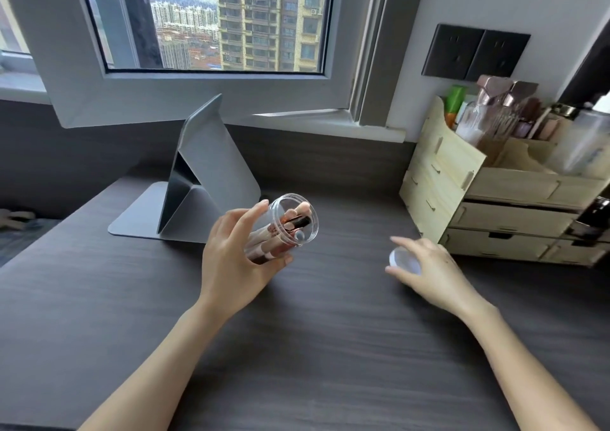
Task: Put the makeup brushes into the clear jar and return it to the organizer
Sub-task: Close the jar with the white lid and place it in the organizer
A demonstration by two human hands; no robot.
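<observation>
Clear jar (290, 222): held in the air over the dark desk (330, 348), well to the left of the wooden organizer (462, 186); tilted, open mouth facing up and to the right.
Makeup brushes (280, 232): inside the jar, pink and rose-gold handles bunched together, tips toward the open mouth.
Left hand (237, 259): wrapped around the lower part of the jar, thumb on the near side, fingers curled round the far side.
Right hand (429, 265): just in front of the organizer's lower left corner, fingers curved round a small round whitish lid (404, 259); whether the lid rests on the desk or is lifted off it cannot be told.
Organizer: stands at the right edge of the desk, drawers below, top compartments crowded with bottles (495, 113) and a green tube (455, 100).
Tablet stand (198, 179): grey folded cover, upright on the desk, far to the left of the organizer, behind the jar.
Window (211, 21): on the wall up and to the left of the organizer.
</observation>
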